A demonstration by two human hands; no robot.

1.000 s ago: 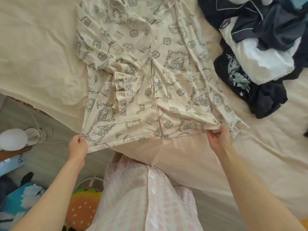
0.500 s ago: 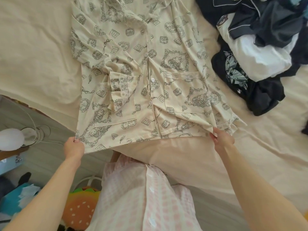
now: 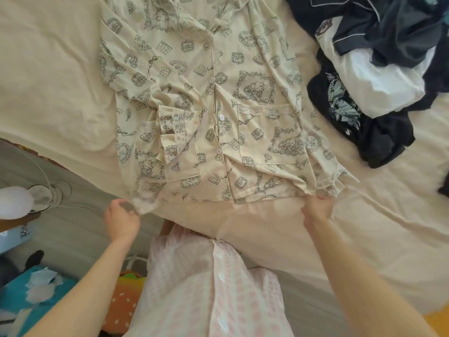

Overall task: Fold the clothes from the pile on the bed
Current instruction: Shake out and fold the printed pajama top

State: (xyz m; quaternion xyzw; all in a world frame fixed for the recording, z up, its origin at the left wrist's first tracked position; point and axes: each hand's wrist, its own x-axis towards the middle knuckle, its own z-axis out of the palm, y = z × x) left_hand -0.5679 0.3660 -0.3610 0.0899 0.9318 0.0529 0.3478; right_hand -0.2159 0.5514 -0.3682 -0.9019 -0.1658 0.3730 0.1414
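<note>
A cream button-up pyjama shirt point(image 3: 218, 113) with a grey cartoon print lies face up on the bed point(image 3: 48, 81), collar away from me. Its left sleeve is folded in across the front. My left hand point(image 3: 121, 218) pinches the shirt's bottom left hem corner, which looks blurred. My right hand point(image 3: 317, 210) grips the bottom right hem corner. The pile of unfolded clothes point(image 3: 379, 69), dark navy and white pieces, sits on the bed to the right of the shirt.
The bed's near edge runs diagonally below the shirt. Left of it is grey floor with a white fan point(image 3: 21, 203). A teal box point(image 3: 36, 300) and an orange burger-shaped cushion point(image 3: 124, 302) lie by my legs. I wear a pink checked top point(image 3: 206, 288).
Both hands have drawn the shirt's hem toward me along the bed edge. The left hem corner is now lifted and in motion.
</note>
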